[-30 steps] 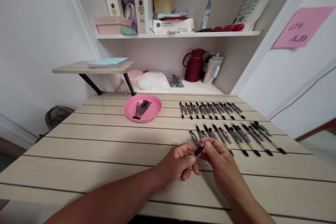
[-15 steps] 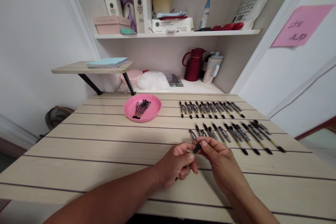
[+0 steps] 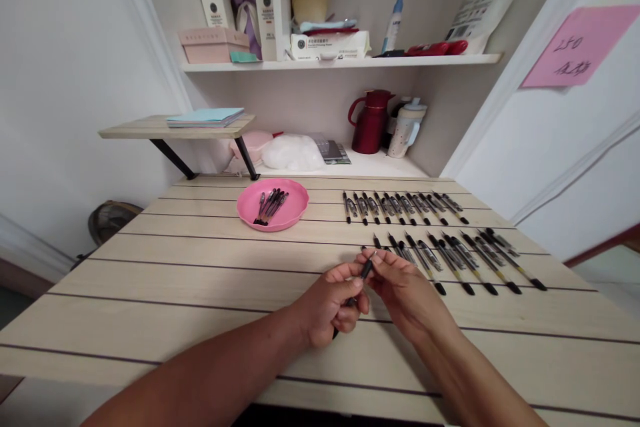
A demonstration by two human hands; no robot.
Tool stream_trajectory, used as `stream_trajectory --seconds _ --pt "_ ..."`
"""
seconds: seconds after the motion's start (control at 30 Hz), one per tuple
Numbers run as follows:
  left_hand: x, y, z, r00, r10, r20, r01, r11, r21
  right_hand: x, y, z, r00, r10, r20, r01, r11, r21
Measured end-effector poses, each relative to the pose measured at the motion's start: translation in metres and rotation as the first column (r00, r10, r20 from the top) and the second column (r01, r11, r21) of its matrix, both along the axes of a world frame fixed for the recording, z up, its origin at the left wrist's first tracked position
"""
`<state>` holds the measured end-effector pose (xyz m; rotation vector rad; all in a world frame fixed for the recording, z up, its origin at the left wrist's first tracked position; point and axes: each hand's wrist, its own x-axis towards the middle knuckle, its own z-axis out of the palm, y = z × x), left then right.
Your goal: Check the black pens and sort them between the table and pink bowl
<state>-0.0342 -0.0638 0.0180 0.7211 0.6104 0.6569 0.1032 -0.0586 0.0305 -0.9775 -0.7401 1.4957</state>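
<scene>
Black pen [image 3: 367, 268], clamped by left hand [image 3: 334, 303] and right hand [image 3: 405, 287], slants tip forward-right, nearer than the pink plate [image 3: 298, 203]; wooden counter [image 3: 190, 287] beneath plate, white shelf [image 3: 420, 61] beyond.

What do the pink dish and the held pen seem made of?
Pink dish: probably smooth plastic, judging by its even colour and thin wavy rim.
Held pen: its solid black section suggests plastic or rubber; finish too small to tell.

Handwritten "250" on the pink paper note [image 3: 580, 47]
</scene>
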Motion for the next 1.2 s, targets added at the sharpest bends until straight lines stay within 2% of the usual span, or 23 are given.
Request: stream_trajectory --seconds 0.1,0.23,0.43,0.67,0.77,0.87,0.93,1.0,1.03,1.1,1.2 --pt "-0.001 0.000 0.000 1.000 0.006 0.003 -0.006 1.000 0.009 -0.002 0.002 0.000 0.999 0.014 -0.035 -0.015 0.999 -0.029" --pt "0.000 -0.002 0.000 1.000 0.007 0.013 -0.007 1.000 0.011 -0.001 0.003 -0.001 0.999 0.041 0.013 -0.040 0.995 -0.088" --pt "0.001 -0.002 -0.002 1.000 0.004 0.019 -0.004 1.000 0.007 0.000 0.004 0.001 0.999 -0.024 0.024 0.024 1.000 -0.002" --pt "0.000 -0.003 -0.002 1.000 0.013 0.021 -0.014 1.000 0.017 0.000 0.012 0.002 0.997 -0.074 0.020 0.074 0.997 0.027" --pt "-0.001 -0.003 -0.002 1.000 0.016 0.026 -0.017 1.000 0.009 0.007 0.017 0.002 0.988 -0.151 0.026 0.149 0.986 0.069" --pt "-0.001 -0.001 -0.001 0.999 0.031 0.021 -0.030 0.999 -0.013 0.020 0.021 0.001 0.962 -0.244 0.126 0.231 0.967 0.112" --pt "-0.002 0.000 -0.001 0.998 0.064 0.017 -0.064 0.998 -0.024 0.029 0.022 0.000 0.931 -0.231 0.282 0.191 0.968 0.164" --pt "-0.003 0.001 0.000 0.995 0.099 0.012 -0.099 0.995 -0.032 0.038 0.020 -0.003 0.844 -0.184 0.504 0.081 0.972 0.220" --pt "-0.003 0.002 0.000 0.994 0.111 0.009 -0.110 0.993 -0.036 0.042 0.019 -0.005 0.765 -0.166 0.622 0.019 0.972 0.236" --pt "-0.003 0.003 0.000 0.992 0.124 0.005 -0.123 0.991 -0.043 0.048 0.015 -0.008 0.554 -0.174 0.814 -0.078 0.963 0.259" --pt "-0.002 0.003 0.000 0.992 0.128 0.008 -0.128 0.991 -0.049 0.051 0.008 -0.012 0.251 -0.262 0.932 -0.180 0.933 0.311"
